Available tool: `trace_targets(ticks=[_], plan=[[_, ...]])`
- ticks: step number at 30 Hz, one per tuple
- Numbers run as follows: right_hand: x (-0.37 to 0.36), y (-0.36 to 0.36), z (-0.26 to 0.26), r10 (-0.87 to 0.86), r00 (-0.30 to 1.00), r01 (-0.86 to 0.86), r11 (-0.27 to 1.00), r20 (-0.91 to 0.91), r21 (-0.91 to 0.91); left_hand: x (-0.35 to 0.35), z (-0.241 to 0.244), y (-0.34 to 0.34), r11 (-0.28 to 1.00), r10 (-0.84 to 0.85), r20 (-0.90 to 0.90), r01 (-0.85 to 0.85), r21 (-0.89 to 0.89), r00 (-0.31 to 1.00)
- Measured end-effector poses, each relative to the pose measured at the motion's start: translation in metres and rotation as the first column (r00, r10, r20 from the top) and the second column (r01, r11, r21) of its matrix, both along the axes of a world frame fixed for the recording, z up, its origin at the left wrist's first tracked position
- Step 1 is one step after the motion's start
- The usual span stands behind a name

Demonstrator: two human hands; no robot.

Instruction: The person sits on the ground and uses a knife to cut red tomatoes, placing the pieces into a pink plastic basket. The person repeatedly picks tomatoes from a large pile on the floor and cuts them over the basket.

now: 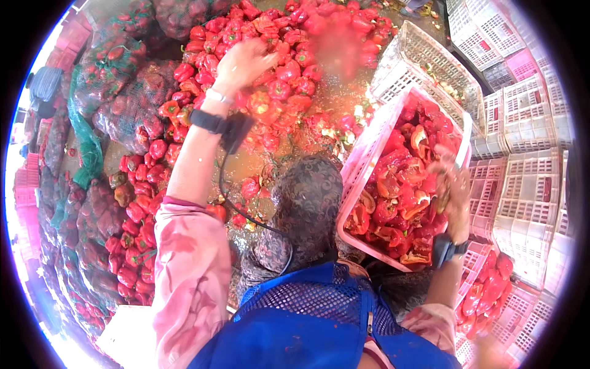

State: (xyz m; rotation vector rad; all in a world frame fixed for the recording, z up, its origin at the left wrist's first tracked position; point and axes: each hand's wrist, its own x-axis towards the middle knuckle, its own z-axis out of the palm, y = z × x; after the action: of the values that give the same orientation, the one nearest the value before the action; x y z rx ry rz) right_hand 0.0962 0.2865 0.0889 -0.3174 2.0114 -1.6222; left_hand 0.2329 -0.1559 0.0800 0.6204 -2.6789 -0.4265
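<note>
My left hand reaches over a heap of whole red bell peppers on the wet floor. Its fingers are bent and partly blurred, and whatever may lie under them is hidden. My right hand is at the right side of a pink plastic crate, above cut red pepper pieces. Those pieces show pale inner walls and seeds. The right hand is smeared by motion, so I cannot tell whether it holds anything. A dark band with a small device sits on each wrist.
An off-white plastic crate with scraps stands beyond the pink one. Mesh sacks of peppers line the left. Stacked crates rise at the right, near another crate's peppers. Seeds and scraps litter the floor. A cable hangs from my left wrist.
</note>
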Motion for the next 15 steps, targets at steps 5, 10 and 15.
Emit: trace_targets(ticks=[5,10,15], plan=[[0.049,-0.002,-0.004,-0.03,0.997,0.03,1.0,0.066,0.001,0.034,-0.168,-0.038,0.958,0.185,0.28,-0.236,0.162,0.942],[0.062,-0.014,-0.001,-0.059,0.997,0.045,0.97,0.053,0.238,0.009,-0.276,-0.019,0.907,0.248,0.518,-0.384,0.173,0.819],[0.067,-0.007,-0.022,-0.204,0.972,0.162,0.942,0.115,0.294,-0.023,-0.337,-0.009,0.952,0.282,0.549,-0.299,-0.06,0.787]])
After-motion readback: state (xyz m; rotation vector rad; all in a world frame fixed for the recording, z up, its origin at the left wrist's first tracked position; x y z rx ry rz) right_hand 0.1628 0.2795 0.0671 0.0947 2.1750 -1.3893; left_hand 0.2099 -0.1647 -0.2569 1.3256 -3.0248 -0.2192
